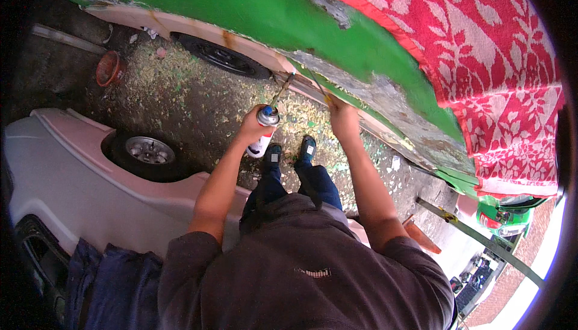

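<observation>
My left hand [253,126] is wrapped round a gas torch [260,144], a white and red can with a blue knob and a slim metal tube. The tube points up toward the lower edge of the green car body [241,14], and its tip looks bright. In my right hand [345,120] is a thin scraper [318,82]; its far end lies against or close to the pale lower strip of the same car. My right fingers partly hide its handle. Green paint on that car is broken by rough grey patches.
Paint flakes [156,74] litter the floor around my shoes [308,147]. A red patterned towel [481,77] drapes the green car at right. Behind my left arm stands a pale car [72,155] with dark cloth [126,282] on it. A reddish bowl [110,68] sits far left.
</observation>
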`<act>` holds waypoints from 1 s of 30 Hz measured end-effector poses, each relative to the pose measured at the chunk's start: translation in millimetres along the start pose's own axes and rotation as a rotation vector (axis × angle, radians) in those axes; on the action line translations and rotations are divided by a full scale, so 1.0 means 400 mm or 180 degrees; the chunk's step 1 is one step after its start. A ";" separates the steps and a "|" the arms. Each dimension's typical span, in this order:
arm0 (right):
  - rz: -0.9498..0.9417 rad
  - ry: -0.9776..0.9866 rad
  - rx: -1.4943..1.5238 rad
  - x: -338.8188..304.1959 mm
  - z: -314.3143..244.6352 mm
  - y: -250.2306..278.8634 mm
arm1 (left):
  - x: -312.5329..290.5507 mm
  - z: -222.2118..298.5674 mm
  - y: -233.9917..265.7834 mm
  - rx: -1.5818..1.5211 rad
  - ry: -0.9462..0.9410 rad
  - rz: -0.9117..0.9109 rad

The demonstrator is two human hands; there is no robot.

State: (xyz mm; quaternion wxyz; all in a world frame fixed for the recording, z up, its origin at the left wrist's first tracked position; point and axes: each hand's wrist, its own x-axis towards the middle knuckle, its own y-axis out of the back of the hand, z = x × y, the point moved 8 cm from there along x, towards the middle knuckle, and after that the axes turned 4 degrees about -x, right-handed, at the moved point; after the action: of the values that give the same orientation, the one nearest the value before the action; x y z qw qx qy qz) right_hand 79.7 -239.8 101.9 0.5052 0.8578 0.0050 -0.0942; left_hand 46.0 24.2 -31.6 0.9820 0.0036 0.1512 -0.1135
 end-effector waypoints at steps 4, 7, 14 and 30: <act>0.0243 0.0148 0.0255 -0.029 0.004 0.020 | -0.007 -0.014 -0.001 -0.0087 0.0066 0.0037; 0.0214 0.0143 0.0321 -0.031 0.009 0.020 | -0.001 -0.007 -0.014 -0.0117 -0.0081 0.0066; 0.0152 0.0074 0.0132 -0.014 -0.015 0.007 | -0.014 0.016 -0.022 -0.0076 0.0025 0.0091; 0.0531 0.0448 0.0207 -0.016 -0.037 0.026 | 0.007 0.031 -0.001 -0.0121 0.0099 0.0176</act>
State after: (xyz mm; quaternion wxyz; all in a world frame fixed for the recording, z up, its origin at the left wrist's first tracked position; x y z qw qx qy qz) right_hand 76.9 -231.4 119.2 0.4815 0.8757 -0.0341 0.0086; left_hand 52.2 22.6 -20.6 0.9821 -0.0091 0.1685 -0.0833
